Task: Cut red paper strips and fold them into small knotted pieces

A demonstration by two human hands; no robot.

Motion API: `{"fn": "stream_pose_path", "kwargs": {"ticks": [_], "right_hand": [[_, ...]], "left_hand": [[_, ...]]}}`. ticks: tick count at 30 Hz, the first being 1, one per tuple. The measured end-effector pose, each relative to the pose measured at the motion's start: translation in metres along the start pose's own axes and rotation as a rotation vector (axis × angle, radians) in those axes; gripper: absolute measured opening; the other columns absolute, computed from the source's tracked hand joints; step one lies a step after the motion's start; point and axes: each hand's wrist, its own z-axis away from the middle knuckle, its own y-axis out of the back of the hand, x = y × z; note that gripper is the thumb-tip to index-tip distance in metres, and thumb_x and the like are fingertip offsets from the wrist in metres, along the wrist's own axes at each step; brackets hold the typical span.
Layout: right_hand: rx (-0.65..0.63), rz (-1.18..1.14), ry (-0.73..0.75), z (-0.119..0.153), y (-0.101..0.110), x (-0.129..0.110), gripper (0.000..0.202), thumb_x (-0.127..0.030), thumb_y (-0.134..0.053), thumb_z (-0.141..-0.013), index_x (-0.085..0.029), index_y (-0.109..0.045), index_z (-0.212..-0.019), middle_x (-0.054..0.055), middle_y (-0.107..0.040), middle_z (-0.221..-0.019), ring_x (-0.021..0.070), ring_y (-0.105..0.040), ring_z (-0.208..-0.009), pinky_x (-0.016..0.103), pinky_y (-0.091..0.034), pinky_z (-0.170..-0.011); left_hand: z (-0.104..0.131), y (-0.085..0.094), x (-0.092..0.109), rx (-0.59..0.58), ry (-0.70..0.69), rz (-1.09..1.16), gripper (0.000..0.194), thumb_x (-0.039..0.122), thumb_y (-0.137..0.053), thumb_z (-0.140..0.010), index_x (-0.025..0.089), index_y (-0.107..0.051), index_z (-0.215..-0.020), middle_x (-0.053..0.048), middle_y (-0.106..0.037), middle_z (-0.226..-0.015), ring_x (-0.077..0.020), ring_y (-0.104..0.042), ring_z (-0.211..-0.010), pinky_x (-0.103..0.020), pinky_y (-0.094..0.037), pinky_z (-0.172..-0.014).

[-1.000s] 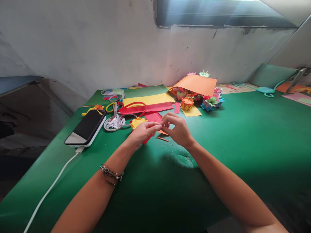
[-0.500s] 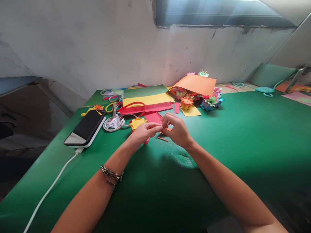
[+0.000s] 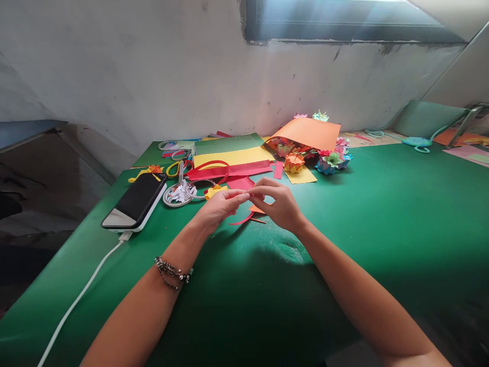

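Note:
My left hand (image 3: 223, 206) and my right hand (image 3: 278, 204) meet fingertip to fingertip above the green table (image 3: 244, 285), both in a closed pinch. A narrow red paper strip (image 3: 242, 220) curves out below the fingers; its upper part is hidden by them. Just under my right hand lie an orange paper piece (image 3: 260, 209) and a thin brown stick (image 3: 259, 220). Behind my left hand, partly covered, sits a yellow paper flower (image 3: 214, 191).
A phone (image 3: 139, 199) with a white cable (image 3: 84, 290) lies left. Tape rolls (image 3: 178, 195), yellow-handled scissors (image 3: 173, 168) and coloured paper sheets (image 3: 229, 148) are behind my hands. Several paper flowers (image 3: 332, 160) stand under an orange sheet (image 3: 309, 132) at the back.
The fingers of my right hand have straightened a little, and both hands have shifted slightly left. The red strip now shows as a thin curve below them; more of the yellow flower is covered.

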Motion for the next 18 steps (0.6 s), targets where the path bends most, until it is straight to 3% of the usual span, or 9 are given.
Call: {"fn": "stream_pose_path", "kwargs": {"ticks": [7, 11, 18], "right_hand": [[0.007, -0.005, -0.033, -0.0003, -0.0002, -0.0010, 0.012, -0.010, -0.056, -0.074, -0.017, -0.056, -0.065, -0.001, -0.049, -0.064, 0.0079, -0.045, -0.058, 0.021, -0.039, -0.052], [0.010, -0.044, -0.087, -0.0007, -0.0011, -0.0025, 0.018, -0.010, -0.057, -0.072, -0.017, -0.048, -0.059, -0.002, -0.047, -0.061, 0.0080, -0.043, -0.057, 0.021, -0.037, -0.051], [0.001, -0.065, -0.158, -0.0005, -0.0026, -0.0022, 0.021, -0.010, -0.058, -0.069, -0.018, -0.042, -0.057, -0.003, -0.045, -0.061, 0.0083, -0.041, -0.057, 0.021, -0.037, -0.051]], "left_hand": [[-0.0008, -0.0008, -0.0007, -0.065, 0.035, 0.009, 0.031, 0.041, -0.068, -0.056, 0.014, -0.059, -0.068, 0.005, -0.041, -0.053, -0.0054, -0.036, -0.051, -0.018, -0.025, -0.046], [-0.0009, -0.0024, -0.0010, -0.092, 0.059, 0.032, 0.032, 0.042, -0.069, -0.057, 0.015, -0.057, -0.070, 0.008, -0.034, -0.052, -0.0039, -0.029, -0.046, -0.018, -0.020, -0.041], [0.0015, -0.0005, 0.0005, -0.054, 0.050, -0.207, 0.036, 0.050, -0.059, -0.065, 0.016, -0.060, -0.079, 0.007, -0.030, -0.052, -0.0056, -0.026, -0.046, -0.018, -0.017, -0.039]]}}
